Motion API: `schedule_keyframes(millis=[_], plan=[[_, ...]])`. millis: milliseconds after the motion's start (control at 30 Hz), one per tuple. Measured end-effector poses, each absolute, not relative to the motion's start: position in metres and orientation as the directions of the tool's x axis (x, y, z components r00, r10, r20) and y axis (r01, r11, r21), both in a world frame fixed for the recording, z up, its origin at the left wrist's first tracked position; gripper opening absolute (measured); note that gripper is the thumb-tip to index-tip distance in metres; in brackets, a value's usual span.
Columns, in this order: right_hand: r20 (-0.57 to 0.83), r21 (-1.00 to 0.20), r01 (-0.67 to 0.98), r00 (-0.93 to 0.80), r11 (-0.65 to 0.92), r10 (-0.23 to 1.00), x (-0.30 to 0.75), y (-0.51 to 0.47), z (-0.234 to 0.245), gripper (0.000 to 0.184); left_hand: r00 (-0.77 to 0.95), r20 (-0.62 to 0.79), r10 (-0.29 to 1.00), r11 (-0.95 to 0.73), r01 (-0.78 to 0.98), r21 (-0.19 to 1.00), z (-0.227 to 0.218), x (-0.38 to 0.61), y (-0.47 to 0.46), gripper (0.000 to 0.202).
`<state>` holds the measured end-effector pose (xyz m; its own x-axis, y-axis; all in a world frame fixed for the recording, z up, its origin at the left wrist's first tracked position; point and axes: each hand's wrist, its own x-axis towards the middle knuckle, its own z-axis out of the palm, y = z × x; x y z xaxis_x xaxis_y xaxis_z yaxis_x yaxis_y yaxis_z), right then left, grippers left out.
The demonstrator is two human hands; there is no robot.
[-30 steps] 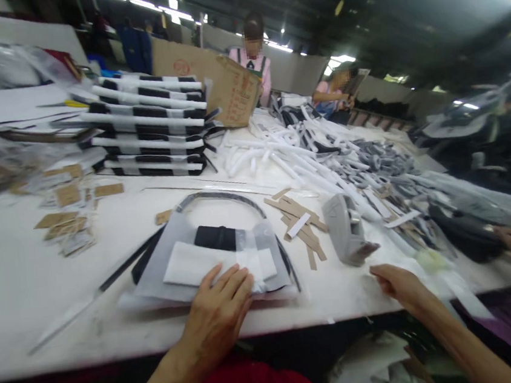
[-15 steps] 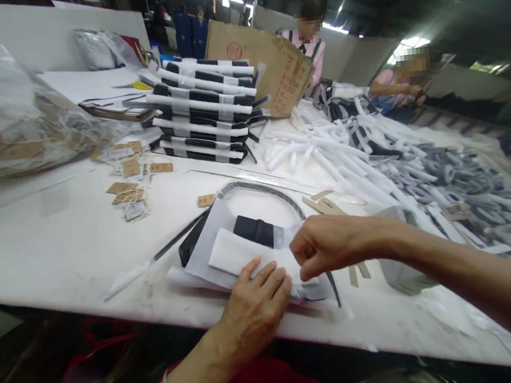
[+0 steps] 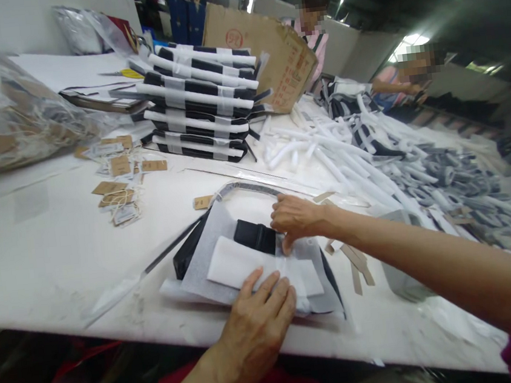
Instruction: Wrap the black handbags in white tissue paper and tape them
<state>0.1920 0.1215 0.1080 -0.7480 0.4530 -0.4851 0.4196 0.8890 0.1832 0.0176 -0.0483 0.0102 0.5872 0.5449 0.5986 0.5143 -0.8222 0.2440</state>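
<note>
A black bag (image 3: 188, 249) lies on the table under my hands, partly covered by translucent wrapping paper (image 3: 206, 239). A white padding strip (image 3: 231, 262) rests across it, with clear tape (image 3: 283, 266) near its middle. A black buckle-like strap piece (image 3: 255, 235) shows above the padding. My left hand (image 3: 261, 313) presses flat on the padding's near edge, fingers stretched out. My right hand (image 3: 297, 219) is bent over the bag's far edge, thumb on the front. Its fingertips are partly hidden. The wrapped bag strap (image 3: 237, 187) arches behind the bag.
Wrapped black bags (image 3: 201, 106) are stacked at the back, before a cardboard box (image 3: 250, 52). Paper tags (image 3: 120, 166) lie at left, near a plastic bag (image 3: 6, 120). White padding tubes (image 3: 338, 158) heap up on the right. Brown strips (image 3: 354, 263) lie nearby. Two people are beyond.
My right hand has moved up and away, from the padding to the bag's far edge. My left hand remains flat on the padding. The view has shifted slightly.
</note>
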Motion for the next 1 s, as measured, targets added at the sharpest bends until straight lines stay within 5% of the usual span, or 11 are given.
schedule_keyframes(millis=[100, 167, 300, 367, 533, 700, 867, 1000], plan=[[-0.253, 0.194, 0.672, -0.67, 0.715, 0.698, 0.225, 0.123, 0.115, 0.048, 0.583, 0.61, 0.536, -0.826, 0.512, 0.236, 0.012, 0.017, -0.049, 0.033], [-0.11, 0.035, 0.804, -0.587, 0.593, 0.802, 0.237, 0.112, 0.11, 0.065, 0.588, 0.61, 0.531, -0.828, 0.513, 0.227, 0.012, 0.017, -0.05, 0.032], [-0.137, -0.189, 0.859, -0.504, 0.477, 0.853, 0.24, 0.084, 0.084, 0.08, 0.596, 0.587, 0.547, -0.819, 0.526, 0.23, 0.012, 0.018, -0.049, 0.031], [-0.119, -0.164, 0.887, -0.452, 0.431, 0.884, 0.239, 0.076, 0.077, 0.074, 0.6, 0.582, 0.55, -0.818, 0.526, 0.231, 0.014, 0.018, -0.049, 0.031], [0.293, -0.167, 0.904, -0.337, 0.394, 0.895, 0.229, 0.033, 0.09, 0.053, 0.626, 0.518, 0.583, -0.803, 0.541, 0.249, 0.028, 0.016, -0.051, 0.027], [0.385, 0.053, 0.749, -0.626, 0.661, 0.679, 0.22, -0.047, 0.051, 0.074, 0.68, 0.413, 0.605, -0.794, 0.555, 0.248, 0.038, 0.012, -0.054, 0.032], [0.472, 0.175, 0.758, -0.625, 0.629, 0.622, 0.217, -0.068, 0.007, 0.073, 0.721, 0.393, 0.571, -0.817, 0.546, 0.187, 0.054, 0.002, -0.054, 0.042], [0.427, 0.212, 0.776, -0.621, 0.595, 0.658, 0.22, -0.064, 0.014, 0.064, 0.72, 0.43, 0.544, -0.804, 0.595, 0.021, 0.066, -0.028, -0.046, 0.034]])
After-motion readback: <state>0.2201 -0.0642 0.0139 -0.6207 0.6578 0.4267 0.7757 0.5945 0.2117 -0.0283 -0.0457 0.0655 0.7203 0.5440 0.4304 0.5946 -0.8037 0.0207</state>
